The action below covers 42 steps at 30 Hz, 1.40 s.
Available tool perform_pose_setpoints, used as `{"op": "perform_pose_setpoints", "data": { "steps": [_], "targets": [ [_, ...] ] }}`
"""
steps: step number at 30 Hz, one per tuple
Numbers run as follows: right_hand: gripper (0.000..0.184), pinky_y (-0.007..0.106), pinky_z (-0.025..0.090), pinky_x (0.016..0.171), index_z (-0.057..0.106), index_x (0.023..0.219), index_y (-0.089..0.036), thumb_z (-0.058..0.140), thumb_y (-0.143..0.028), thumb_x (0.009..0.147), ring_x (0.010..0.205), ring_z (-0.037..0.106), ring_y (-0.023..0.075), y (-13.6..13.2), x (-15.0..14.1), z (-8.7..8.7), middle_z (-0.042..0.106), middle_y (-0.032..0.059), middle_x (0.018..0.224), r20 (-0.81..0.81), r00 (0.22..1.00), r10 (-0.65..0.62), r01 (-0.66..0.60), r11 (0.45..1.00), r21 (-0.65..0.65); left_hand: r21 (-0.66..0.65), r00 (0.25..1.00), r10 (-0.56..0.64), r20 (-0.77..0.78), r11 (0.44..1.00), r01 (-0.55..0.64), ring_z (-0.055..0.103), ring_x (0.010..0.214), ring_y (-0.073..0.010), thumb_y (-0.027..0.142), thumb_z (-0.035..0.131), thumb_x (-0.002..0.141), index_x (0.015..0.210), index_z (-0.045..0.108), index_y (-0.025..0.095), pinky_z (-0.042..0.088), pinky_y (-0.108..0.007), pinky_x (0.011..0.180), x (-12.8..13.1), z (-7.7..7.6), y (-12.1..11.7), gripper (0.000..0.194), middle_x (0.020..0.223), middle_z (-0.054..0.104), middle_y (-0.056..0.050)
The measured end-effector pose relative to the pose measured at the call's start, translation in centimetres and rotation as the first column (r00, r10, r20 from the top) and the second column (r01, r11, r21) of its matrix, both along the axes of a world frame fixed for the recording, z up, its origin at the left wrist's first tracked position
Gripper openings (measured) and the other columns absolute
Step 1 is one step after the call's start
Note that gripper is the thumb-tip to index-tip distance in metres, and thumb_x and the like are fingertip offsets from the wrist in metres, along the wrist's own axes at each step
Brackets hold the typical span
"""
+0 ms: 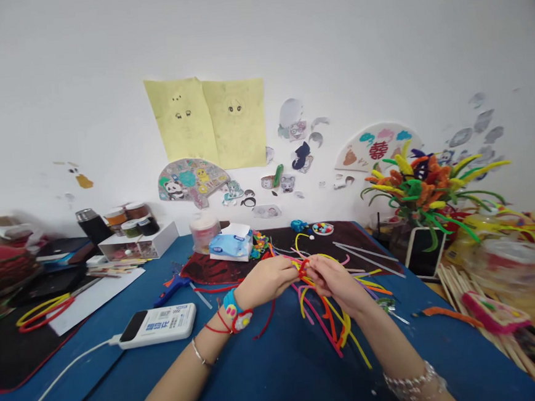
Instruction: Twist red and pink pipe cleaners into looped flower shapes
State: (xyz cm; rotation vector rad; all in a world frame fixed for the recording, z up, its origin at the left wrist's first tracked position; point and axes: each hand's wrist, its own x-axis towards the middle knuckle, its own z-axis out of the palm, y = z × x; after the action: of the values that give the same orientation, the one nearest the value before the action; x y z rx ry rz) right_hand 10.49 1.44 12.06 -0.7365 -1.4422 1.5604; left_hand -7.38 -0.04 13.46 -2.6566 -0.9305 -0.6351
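Currently: left hand point(267, 281), right hand point(334, 285) pinching pipe cleaners point(327, 319) | round dish point(314, 229) holds pom-poms point(324, 228)

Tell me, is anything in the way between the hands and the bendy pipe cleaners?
Nothing visible is in the way. The left hand and the right hand are already pinching the bundle of pipe cleaners between their fingers.
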Motion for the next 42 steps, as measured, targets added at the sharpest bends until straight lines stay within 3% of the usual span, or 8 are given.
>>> {"op": "perform_pose_setpoints", "data": {
  "steps": [9,13,18,23,27,31,36,42],
  "targets": [
    [0.022,0.022,0.034,0.038,0.045,0.07,-0.02,0.047,-0.04,0.078,0.036,0.042,0.008,1.0,-0.8,-1.2,0.046,-0.0057,0.05,0.112,0.979,-0.168,0.149,0.976,0.161,-0.011,0.998,-0.038,-0.055,0.999,0.037,0.05,0.079,-0.0163,0.024,0.034,0.086,0.084,0.056,0.015,0.039,-0.029,0.074,1.1,-0.7,-0.2,0.024,0.082,0.055,-0.007],
    [0.02,0.023,0.035,0.04,0.047,0.075,-0.021,0.043,-0.039,0.082,0.036,0.044,0.0099,-0.1,-1.1,-1.0,0.047,-0.0055,0.048,0.189,0.949,-0.252,0.178,0.925,0.337,-0.084,0.973,0.098,0.208,0.993,-0.082,0.05,0.077,-0.015,0.021,0.036,0.084,0.084,0.056,0.015,0.04,-0.027,0.071,1.4,-2.1,0.4,0.02,0.08,0.056,-0.006],
    [0.02,0.023,0.036,0.039,0.048,0.078,-0.021,0.041,-0.04,0.082,0.037,0.046,0.0096,-1.1,-1.6,-0.8,0.048,-0.0047,0.054,0.212,0.95,-0.231,0.139,0.916,0.376,-0.244,0.746,0.268,0.61,0.959,-0.145,0.049,0.069,-0.0122,0.025,0.039,0.083,0.078,0.055,0.016,0.039,-0.025,0.066,1.3,-2.8,1.3,0.02,0.073,0.055,-0.002],
    [0.022,0.022,0.035,0.037,0.045,0.077,-0.022,0.041,-0.043,0.082,0.035,0.045,0.0094,-0.6,-2.3,-1.7,0.045,-0.0061,0.051,0.172,0.971,-0.164,0.103,0.943,0.317,-0.422,0.522,0.319,0.791,0.902,0.089,0.045,0.066,-0.0102,0.033,0.038,0.084,0.078,0.051,0.015,0.038,-0.022,0.062,1.5,-2.7,1.5,0.023,0.07,0.049,0.0],
    [0.023,0.023,0.036,0.038,0.045,0.076,-0.021,0.042,-0.044,0.082,0.038,0.045,0.0091,0.0,-2.4,-2.1,0.045,-0.0052,0.054,0.155,0.98,-0.122,0.074,0.956,0.284,-0.493,0.454,0.31,0.836,0.788,0.368,0.04,0.061,-0.0079,0.037,0.04,0.083,0.078,0.047,0.015,0.036,-0.02,0.058,1.5,-2.4,1.2,0.024,0.067,0.042,0.002],
    [0.024,0.022,0.034,0.038,0.049,0.078,-0.021,0.045,-0.045,0.08,0.038,0.041,0.0082,0.3,-1.9,-1.9,0.043,-0.0054,0.054,0.135,0.987,-0.083,0.046,0.966,0.256,-0.507,0.53,0.246,0.812,0.746,0.432,0.045,0.068,-0.0098,0.039,0.04,0.083,0.078,0.049,0.014,0.038,-0.022,0.066,1.0,-1.7,0.9,0.027,0.072,0.047,0.0],
    [0.027,0.019,0.024,0.038,0.049,0.079,-0.019,0.047,-0.046,0.079,0.04,0.031,0.0059,0.3,-0.6,-0.7,0.038,-0.0065,0.052,0.179,0.981,0.069,-0.106,0.973,0.206,-0.497,0.799,0.016,0.601,0.791,0.358,0.047,0.072,-0.0122,0.035,0.041,0.084,0.078,0.054,0.013,0.039,-0.024,0.069,-0.1,0.2,0.0,0.026,0.077,0.053,-0.003],
    [0.023,0.021,0.028,0.046,0.053,0.072,-0.018,0.046,-0.038,0.081,0.051,0.036,0.0084,-0.1,-0.3,0.0,0.043,-0.0033,0.059,0.372,0.926,0.055,-0.208,0.9,0.383,-0.482,0.94,-0.22,0.259,0.814,0.323,0.052,0.07,-0.012,0.024,0.044,0.081,0.074,0.056,0.015,0.039,-0.022,0.068,-1.0,2.0,-1.2,0.016,0.075,0.057,-0.003]
  ]
}}
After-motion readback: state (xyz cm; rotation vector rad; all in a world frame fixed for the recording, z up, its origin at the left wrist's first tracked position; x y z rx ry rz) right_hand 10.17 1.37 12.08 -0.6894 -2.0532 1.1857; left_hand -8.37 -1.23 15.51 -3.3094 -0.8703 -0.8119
